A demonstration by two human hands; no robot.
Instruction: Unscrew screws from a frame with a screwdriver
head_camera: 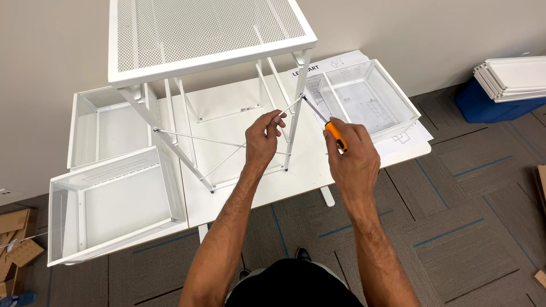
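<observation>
Screwdriver (334, 135) and white frame (210, 40) over white table (307, 170), grey carpet (466, 193).

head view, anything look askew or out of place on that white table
Yes: the white mesh drawer at the front left juts past the white table's edge, partly unsupported. The white metal frame stands on the table, its thin cross rods still being fixed; the left hand steadies one while the right hand drives an orange-handled screwdriver.

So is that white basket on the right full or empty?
Empty. The white mesh basket holds nothing; the instruction sheet beneath shows through its bottom.
</observation>
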